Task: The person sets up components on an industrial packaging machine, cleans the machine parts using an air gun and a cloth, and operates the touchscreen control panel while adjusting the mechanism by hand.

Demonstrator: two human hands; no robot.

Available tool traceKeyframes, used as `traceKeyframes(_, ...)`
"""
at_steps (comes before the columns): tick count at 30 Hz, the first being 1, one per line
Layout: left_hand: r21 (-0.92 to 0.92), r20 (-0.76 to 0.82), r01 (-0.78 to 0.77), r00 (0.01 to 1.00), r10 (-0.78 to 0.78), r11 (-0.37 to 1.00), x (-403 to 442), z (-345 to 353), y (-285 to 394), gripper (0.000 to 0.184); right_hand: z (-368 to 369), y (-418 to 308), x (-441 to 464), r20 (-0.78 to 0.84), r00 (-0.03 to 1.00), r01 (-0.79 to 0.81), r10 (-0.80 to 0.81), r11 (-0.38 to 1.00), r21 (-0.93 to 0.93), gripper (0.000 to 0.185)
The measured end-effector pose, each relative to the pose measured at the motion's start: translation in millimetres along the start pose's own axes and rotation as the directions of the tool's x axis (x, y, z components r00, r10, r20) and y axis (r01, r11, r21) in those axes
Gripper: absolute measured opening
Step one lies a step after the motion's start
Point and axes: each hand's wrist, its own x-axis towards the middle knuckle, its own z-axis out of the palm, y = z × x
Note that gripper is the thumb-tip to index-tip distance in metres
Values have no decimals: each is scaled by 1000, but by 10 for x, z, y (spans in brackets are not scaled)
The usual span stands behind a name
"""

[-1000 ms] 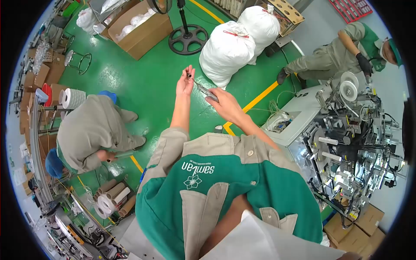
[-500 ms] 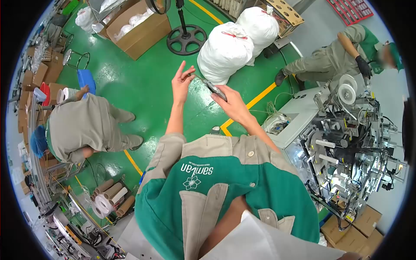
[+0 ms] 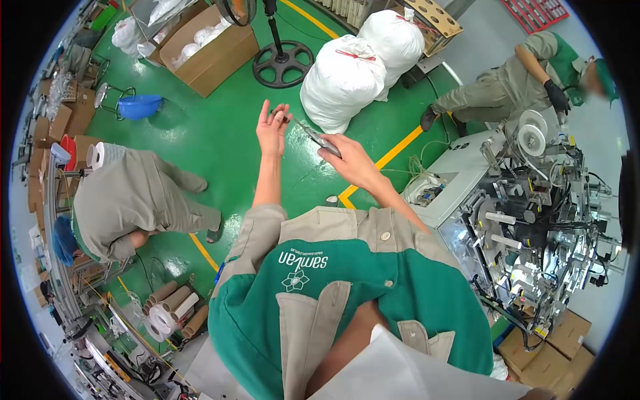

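In front of my chest I hold a slim grey hand tool (image 3: 323,143) in my right hand (image 3: 350,160), fingers wrapped round its handle. Its thin end points up and left toward my left hand; the exact kind is unclear. My left hand (image 3: 272,133) is raised, palm partly turned inward, some fingers stretched up. Thumb and fingertip close on something small and dark, too small to name. A short gap seems to lie between the tool's end and the left fingers. Both hands are over the green floor (image 3: 233,140).
White sacks (image 3: 343,83), a fan stand (image 3: 283,63) and an open carton (image 3: 213,57) lie ahead. A machine (image 3: 527,227) stands at right, a co-worker (image 3: 513,80) beyond it. Another co-worker (image 3: 140,200) bends at left, near a blue basin (image 3: 139,107).
My left hand has dropped slightly and turned; the tool has shifted a little left. The left co-worker's hand has left the blue basin, which now sits farther forward, by the stool.
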Motion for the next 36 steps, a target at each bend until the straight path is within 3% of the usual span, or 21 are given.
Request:
traceKeyframes(1, -146, -32, 93, 995, -99, 985, 26, -35, -11, 42, 0, 14, -4, -2, 999, -43, 43, 999, 21, 42)
traceKeyframes(4, -436, 3, 187, 979, -206, 880, 169, -257, -234, 37, 46, 134, -34, -52, 998, -41, 44, 998, 47, 37)
traceKeyframes(5, -472, 52, 225, 972, -227, 853, 199, -306, -303, 26, 37, 138, -39, -47, 998, -34, 35, 999, 38, 36)
traceKeyframes(9, -587, 54, 328, 928, -369, 740, 239, -199, -378, 27, 39, 166, 0, -32, 998, -46, 49, 997, 69, 35)
traceKeyframes(12, -603, -23, 304, 918, -396, 738, 309, -148, -463, 28, 4, 197, 10, -67, 997, -38, 41, 998, 47, 34)
traceKeyframes(17, -696, 7, 336, 887, -462, 634, 451, 42, -709, 31, -186, 331, -16, -86, 994, -71, 70, 997, -7, 35)
traceKeyframes(20, -753, 124, 412, 855, -504, 513, 580, 146, -946, 30, -345, 463, -56, -134, 987, -84, 83, 996, 1, 35)
traceKeyframes(25, -775, 262, 514, 790, -555, 367, 738, 627, -1371, 31, -800, 735, -133, -159, 976, -145, 146, 989, 14, 35)
traceKeyframes(28, -759, 202, 498, 792, -576, 419, 821, 1039, -1626, 30, -1140, 982, -186, -192, 971, -138, 143, 990, 40, 36)
traceKeyframes(33, -564, 317, 616, 777, -544, 550, 797, 1928, -2073, 29, -1853, 1551, -361, -301, 936, -159, 180, 983, 93, 41)
traceKeyframes(36, -439, 436, 698, 716, -545, 565, 744, 2463, -2329, 28, -2249, 1954, -470, -504, 834, -172, 225, 974, 150, 46)
